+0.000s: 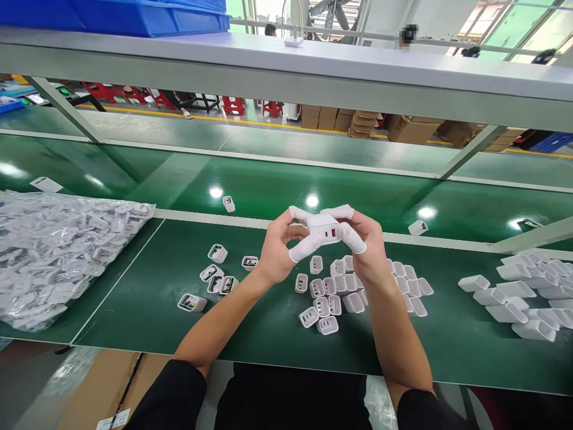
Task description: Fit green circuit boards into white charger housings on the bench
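Observation:
Both hands hold one white charger [326, 232] above the green table, its face with a dark slot and a red port turned toward me. My left hand [282, 245] pinches its left side, and my right hand [364, 239] grips its right side; white finger cots cover the thumbs and index fingers. Below the hands stand several white charger housings [328, 324] with slotted faces up. To the left lie several open housings [191, 303] with parts showing inside.
A clear bag of small white parts [58, 257] lies at the left. White empty shells [532, 329] are heaped at the right. A raised shelf [286, 71] runs across the back, carrying blue bins [179, 21]. Single pieces lie near the table's rear strip.

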Tool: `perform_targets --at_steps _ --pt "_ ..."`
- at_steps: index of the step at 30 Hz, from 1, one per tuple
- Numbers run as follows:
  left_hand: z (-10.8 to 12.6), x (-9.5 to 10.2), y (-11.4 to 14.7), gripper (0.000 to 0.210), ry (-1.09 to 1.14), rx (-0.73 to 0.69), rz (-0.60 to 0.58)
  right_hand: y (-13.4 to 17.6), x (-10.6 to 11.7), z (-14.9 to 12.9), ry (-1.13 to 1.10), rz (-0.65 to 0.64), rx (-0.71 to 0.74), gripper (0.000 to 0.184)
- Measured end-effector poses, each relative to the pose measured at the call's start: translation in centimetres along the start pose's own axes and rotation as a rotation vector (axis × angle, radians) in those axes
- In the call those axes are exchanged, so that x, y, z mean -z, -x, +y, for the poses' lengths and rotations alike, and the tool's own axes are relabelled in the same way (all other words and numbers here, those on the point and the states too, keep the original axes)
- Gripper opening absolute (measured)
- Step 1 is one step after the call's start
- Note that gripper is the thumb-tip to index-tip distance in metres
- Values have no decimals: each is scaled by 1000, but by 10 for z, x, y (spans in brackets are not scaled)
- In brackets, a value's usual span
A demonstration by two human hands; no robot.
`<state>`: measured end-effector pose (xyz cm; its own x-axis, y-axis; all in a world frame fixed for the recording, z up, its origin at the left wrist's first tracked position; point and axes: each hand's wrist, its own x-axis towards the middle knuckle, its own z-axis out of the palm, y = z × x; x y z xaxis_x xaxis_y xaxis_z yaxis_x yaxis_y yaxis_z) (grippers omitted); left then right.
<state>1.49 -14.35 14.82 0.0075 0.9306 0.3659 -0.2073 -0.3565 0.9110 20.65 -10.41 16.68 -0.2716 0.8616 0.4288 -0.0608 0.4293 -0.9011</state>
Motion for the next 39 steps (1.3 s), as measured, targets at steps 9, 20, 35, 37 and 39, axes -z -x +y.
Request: perform_targets --at_steps 9,20,35,37,39 --pt "-25 -33 14 55 151 -120 238 1 0 -2 -72 -55 -55 37" --pt "-41 -75 47 61 315 -10 304 -5 12 -6 -170 -215 -236 41" --pt "-27 -11 84 32 -30 -126 239 3 11 -7 164 -322 489 38" --pt "-49 20 103 37 -419 -388 230 2 17 -7 150 -277 503 48" --pt "-70 49 122 35 -728 -485 166 0 25 -6 101 -213 506 52"
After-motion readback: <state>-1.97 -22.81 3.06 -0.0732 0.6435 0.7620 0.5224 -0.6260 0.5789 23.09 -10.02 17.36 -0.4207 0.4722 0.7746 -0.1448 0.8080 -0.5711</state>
